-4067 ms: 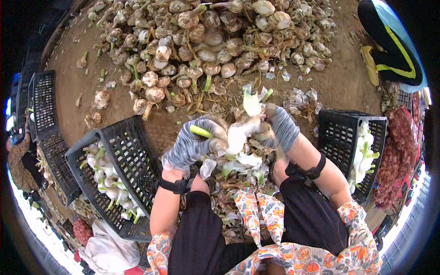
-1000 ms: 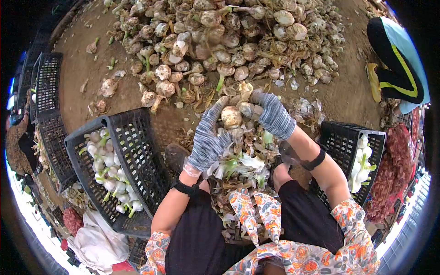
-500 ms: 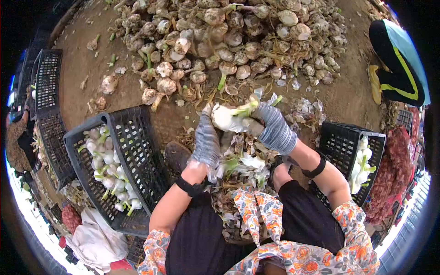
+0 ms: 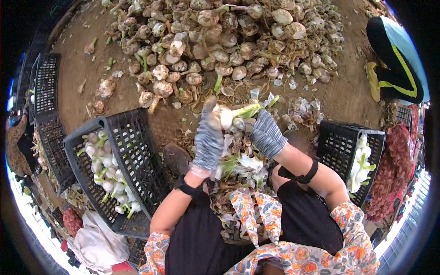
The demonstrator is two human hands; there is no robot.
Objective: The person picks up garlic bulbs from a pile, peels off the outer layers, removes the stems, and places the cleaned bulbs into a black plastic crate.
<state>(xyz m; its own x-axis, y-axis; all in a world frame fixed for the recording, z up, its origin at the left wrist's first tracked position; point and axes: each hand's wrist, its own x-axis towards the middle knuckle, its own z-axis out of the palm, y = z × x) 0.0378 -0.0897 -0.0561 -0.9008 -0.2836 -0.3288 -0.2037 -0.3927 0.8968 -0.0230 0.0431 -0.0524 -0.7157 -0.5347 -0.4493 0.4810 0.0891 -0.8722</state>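
Note:
A white garlic bulb (image 4: 226, 117) with a pale green stem (image 4: 246, 111) is held between my two hands, above the ground in front of my knees. My left hand (image 4: 209, 140), in a grey knitted glove, presses on the bulb's left side, its fingertips slightly blurred. My right hand (image 4: 266, 134), gloved alike, grips the stem end, thumb below it. Under both hands lies a heap of peeled garlic skins (image 4: 247, 165). Beyond them rises a large pile of dirty, unpeeled garlic (image 4: 229, 46).
To my left stands a black plastic crate (image 4: 137, 151) with cleaned garlic (image 4: 107, 160); another crate (image 4: 350, 137) on my right also holds white bulbs. Red mesh sacks (image 4: 389, 169) lie farther right. A co-worker (image 4: 401, 64) crouches at upper right. A white sack (image 4: 98, 240) lies lower left.
My left hand has turned, its fingers now pointing up along the bulb. My right hand has shifted slightly left and down, and more of the stem shows.

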